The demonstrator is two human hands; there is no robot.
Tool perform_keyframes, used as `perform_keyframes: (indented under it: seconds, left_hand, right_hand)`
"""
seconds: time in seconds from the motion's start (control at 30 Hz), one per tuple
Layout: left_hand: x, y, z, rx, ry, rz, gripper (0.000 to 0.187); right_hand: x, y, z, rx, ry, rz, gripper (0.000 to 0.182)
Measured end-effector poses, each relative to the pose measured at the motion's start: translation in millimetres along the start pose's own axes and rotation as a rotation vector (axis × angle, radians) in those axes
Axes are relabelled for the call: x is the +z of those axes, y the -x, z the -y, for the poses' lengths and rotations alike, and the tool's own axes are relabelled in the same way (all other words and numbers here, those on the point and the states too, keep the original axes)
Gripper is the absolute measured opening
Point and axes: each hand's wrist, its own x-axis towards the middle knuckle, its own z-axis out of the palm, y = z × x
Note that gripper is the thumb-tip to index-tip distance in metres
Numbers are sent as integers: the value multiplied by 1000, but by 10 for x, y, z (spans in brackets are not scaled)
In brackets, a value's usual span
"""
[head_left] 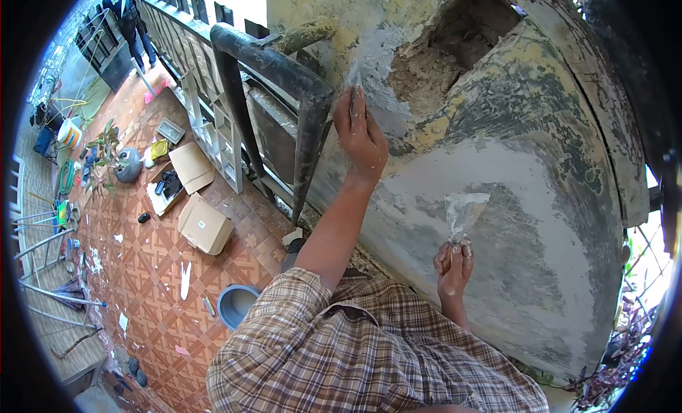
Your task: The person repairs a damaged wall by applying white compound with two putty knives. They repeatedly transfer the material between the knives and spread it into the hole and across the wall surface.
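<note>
My left hand (360, 136) is raised to the wall beside the railing, fingers closed on a small putty knife (354, 75). Its blade lies against a grey plastered strip next to a broken-out hole (465, 40). Lower and to the right, my right hand (455, 265) grips a wider putty knife (465, 210), blade pointing up, with pale filler smeared on it. Behind that blade, the wall (511, 235) carries grey and whitish plaster patches. Both hands have filler on the fingers.
A black metal railing (312, 129) stands close left of my left hand. On the tiled floor are a blue-grey bucket (236, 306), cardboard boxes (206, 225), a ladder (213, 132), a round pot (129, 164) and metal tubes (60, 296). Another person (129, 19) stands far off.
</note>
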Motion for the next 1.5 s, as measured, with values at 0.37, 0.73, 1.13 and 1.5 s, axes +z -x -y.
perform_keyframes:
  seconds: [0.37,0.73,1.13,1.5]
  left_hand:
    - [-29,-435,-351,-119,79,-37,30]
    - [89,-653,-499,-225,60,-34,30]
    - [70,-1030,-893,-237,209,7,28]
    - [75,-939,-761,-234,81,33,28]
  right_hand:
    - [22,-37,36,-3,-7,-38,12]
    - [22,-32,44,-16,-33,-49,13]
    - [16,-35,-33,-11,-60,-36,14]
    - [-7,36,-14,-18,-66,-61,13]
